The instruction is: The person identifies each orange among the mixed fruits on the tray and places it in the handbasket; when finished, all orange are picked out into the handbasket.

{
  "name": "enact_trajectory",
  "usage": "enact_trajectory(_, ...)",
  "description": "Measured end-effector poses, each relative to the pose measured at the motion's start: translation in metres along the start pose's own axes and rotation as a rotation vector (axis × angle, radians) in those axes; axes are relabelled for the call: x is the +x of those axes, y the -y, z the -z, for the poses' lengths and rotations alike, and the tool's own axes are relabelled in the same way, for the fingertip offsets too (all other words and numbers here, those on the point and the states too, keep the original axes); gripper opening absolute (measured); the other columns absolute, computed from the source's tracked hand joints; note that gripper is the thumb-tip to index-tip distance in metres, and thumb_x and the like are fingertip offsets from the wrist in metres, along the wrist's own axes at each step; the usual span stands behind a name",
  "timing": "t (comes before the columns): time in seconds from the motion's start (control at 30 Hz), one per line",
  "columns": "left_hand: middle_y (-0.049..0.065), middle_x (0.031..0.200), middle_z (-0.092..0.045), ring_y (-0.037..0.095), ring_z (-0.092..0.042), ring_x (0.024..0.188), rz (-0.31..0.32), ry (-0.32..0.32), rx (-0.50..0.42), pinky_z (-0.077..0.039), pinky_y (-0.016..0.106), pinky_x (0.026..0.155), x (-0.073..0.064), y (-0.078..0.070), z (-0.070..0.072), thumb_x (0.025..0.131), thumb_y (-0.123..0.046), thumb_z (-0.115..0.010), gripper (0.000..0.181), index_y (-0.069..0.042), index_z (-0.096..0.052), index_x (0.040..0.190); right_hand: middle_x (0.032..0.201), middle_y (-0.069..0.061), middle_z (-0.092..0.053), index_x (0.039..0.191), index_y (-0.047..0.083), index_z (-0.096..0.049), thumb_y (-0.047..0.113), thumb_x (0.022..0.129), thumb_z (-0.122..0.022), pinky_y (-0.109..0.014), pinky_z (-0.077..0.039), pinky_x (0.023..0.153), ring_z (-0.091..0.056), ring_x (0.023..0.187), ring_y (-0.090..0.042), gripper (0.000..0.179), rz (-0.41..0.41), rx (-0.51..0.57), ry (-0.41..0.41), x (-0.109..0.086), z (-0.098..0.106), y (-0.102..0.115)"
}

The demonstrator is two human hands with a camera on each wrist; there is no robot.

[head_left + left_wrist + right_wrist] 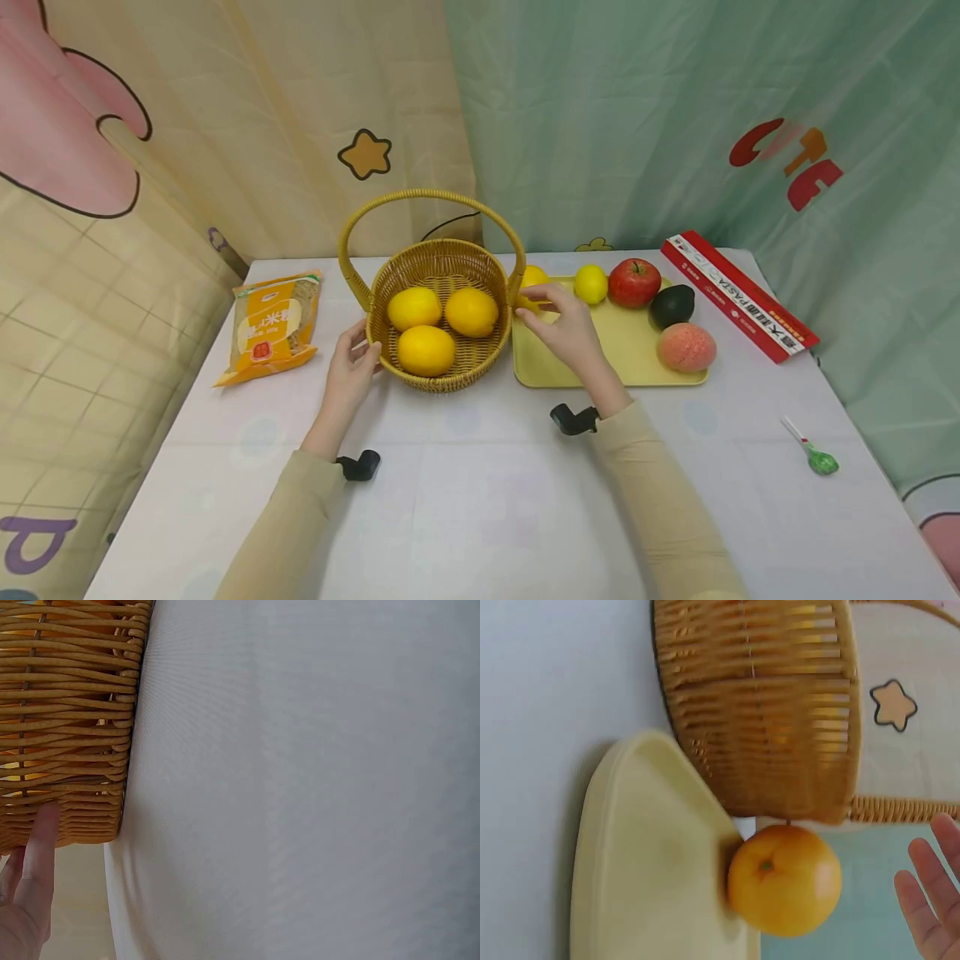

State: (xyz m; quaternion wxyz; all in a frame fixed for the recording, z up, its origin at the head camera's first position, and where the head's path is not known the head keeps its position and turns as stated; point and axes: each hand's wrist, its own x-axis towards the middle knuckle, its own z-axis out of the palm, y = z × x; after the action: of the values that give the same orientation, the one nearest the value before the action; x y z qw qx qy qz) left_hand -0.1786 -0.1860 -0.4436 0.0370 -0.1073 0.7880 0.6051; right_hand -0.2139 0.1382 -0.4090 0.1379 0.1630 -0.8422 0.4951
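A wicker basket (442,387) with a tall hoop handle stands on the table, and three yellow lemon-like fruits (425,351) lie inside. My left hand (350,367) touches the basket's left side; in the left wrist view, a straight finger (42,844) rests against the woven wall (67,735). Beside the basket's right handle base is my right hand (561,325), fingers spread and holding nothing visible. Just behind its fingertips, an orange (784,881) sits at the back left corner of a pale yellow tray (551,371).
On the tray are a small yellow fruit (590,284), a red apple (634,282), a dark green avocado (672,307) and a peach (687,347). A red pasta box (738,296) and a green lollipop (821,461) lie rightward. An orange food packet (273,325) is left.
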Motion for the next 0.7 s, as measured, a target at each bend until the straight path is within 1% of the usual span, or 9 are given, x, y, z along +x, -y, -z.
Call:
enact_trajectory(0.07, 0.011, 0.157, -0.032, 0.029, -0.041, 0.138, 0.002, -0.002, 0.002, -0.049, 0.045, 0.107, 0.001, 0.0, 0.0, 0.104, -0.02, -0.048, 0.059, -0.017, -0.022, 0.156, 0.116, -0.016, -0.068, 0.116, 0.001, -0.068, 0.012, 0.089, -0.073, -0.046, -0.056, 0.097, -0.064, 0.11, -0.03, 0.029, -0.079, 0.018, -0.019, 0.0, 0.006, -0.006)
enact_trajectory(0.13, 0.012, 0.157, -0.032, 0.029, -0.041, 0.138, 0.002, -0.003, 0.007, -0.049, 0.045, 0.107, 0.001, 0.001, 0.001, 0.104, -0.02, -0.048, 0.058, -0.016, -0.022, 0.156, 0.119, -0.015, -0.067, 0.117, 0.002, -0.067, 0.015, 0.09, -0.072, -0.046, -0.056, 0.098, -0.063, 0.112, -0.03, 0.03, -0.14, 0.03, -0.03, 0.001, 0.01, -0.013)
enact_trajectory(0.27, 0.012, 0.156, -0.033, 0.029, -0.042, 0.137, -0.004, -0.005, 0.01, -0.05, 0.045, 0.107, 0.002, 0.002, 0.001, 0.104, -0.02, -0.048, 0.058, -0.016, -0.022, 0.156, 0.124, -0.012, -0.066, 0.121, 0.004, -0.065, 0.024, 0.091, -0.071, -0.045, -0.054, 0.1, -0.061, 0.116, -0.029, 0.036, -0.253, 0.013, -0.021, 0.004, 0.015, -0.023)
enact_trajectory(0.37, 0.012, 0.156, -0.034, 0.029, -0.042, 0.137, -0.006, -0.007, 0.011, -0.05, 0.045, 0.106, 0.002, 0.003, 0.002, 0.104, -0.02, -0.048, 0.058, -0.016, -0.023, 0.156, 0.127, -0.012, -0.065, 0.125, 0.005, -0.063, 0.029, 0.092, -0.07, -0.044, -0.053, 0.101, -0.06, 0.118, -0.029, 0.041, -0.32, -0.009, -0.015, 0.008, 0.016, -0.027)
enact_trajectory(0.53, 0.012, 0.156, -0.034, 0.029, -0.042, 0.137, -0.017, -0.003, 0.014, -0.051, 0.044, 0.105, 0.002, 0.004, 0.002, 0.104, -0.02, -0.048, 0.058, -0.015, -0.023, 0.156, 0.132, -0.014, -0.061, 0.131, 0.005, -0.059, 0.034, 0.092, -0.069, -0.044, -0.051, 0.104, -0.055, 0.123, -0.031, 0.049, -0.406, -0.029, -0.012, 0.017, 0.014, -0.033)
enact_trajectory(0.7, 0.012, 0.156, -0.033, 0.029, -0.042, 0.138, -0.021, 0.005, 0.022, -0.051, 0.043, 0.105, 0.003, 0.004, 0.002, 0.104, -0.021, -0.049, 0.059, -0.015, -0.022, 0.156, 0.142, -0.016, -0.052, 0.141, 0.006, -0.048, 0.041, 0.092, -0.067, -0.045, -0.048, 0.108, -0.05, 0.13, -0.033, 0.063, -0.524, 0.013, 0.004, 0.027, 0.01, -0.041)
